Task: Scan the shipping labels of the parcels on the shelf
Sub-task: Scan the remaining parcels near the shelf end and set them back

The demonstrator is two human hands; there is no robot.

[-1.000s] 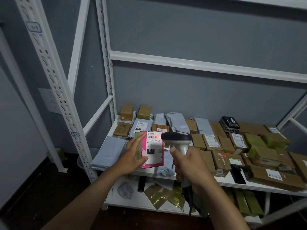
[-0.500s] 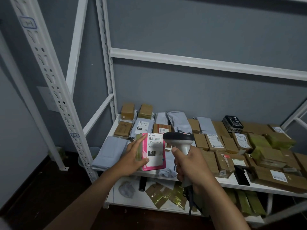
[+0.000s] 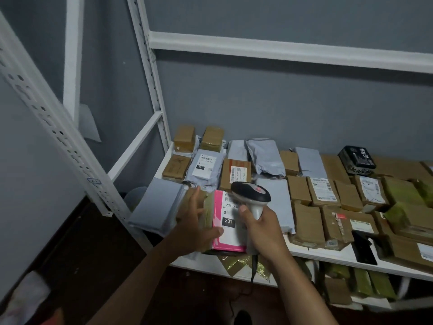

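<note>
Hands met low at the front left of the shelf (image 3: 328,254), both reaching in from the bottom of the view on bare forearms. Left hand (image 3: 195,227) gripped the pink parcel (image 3: 226,225) from its left side, thumb laid across the lower face and fingers spread along the taped left edge, holding the parcel tilted with its white shipping label (image 3: 230,219) facing up. Right hand (image 3: 259,228) was wrapped round the pale handle of the barcode scanner (image 3: 250,195), whose dark head hung just above the parcel's top right corner, covering part of the label. The two hands lay close together, nearly touching across the parcel's lower face.

The parcel sat over the front lip of the shelf, between a grey mailer bag (image 3: 155,205) at the left end and another grey bag (image 3: 278,202) to the right. Behind and to the right, brown cardboard boxes (image 3: 307,221) and more bags packed the board edge to edge, leaving bare white board only along the front edge. A perforated white upright (image 3: 58,137) slanted across the left foreground, with dark floor open between it and the shelf.

Printing on the label was partly legible ("231") but the rest was blurred. The scanner's cable (image 3: 254,266) dropped behind the right wrist. Packages on the lower shelf (image 3: 365,282) were dim and half hidden, and the right end of the shelf was cut off by the frame.
</note>
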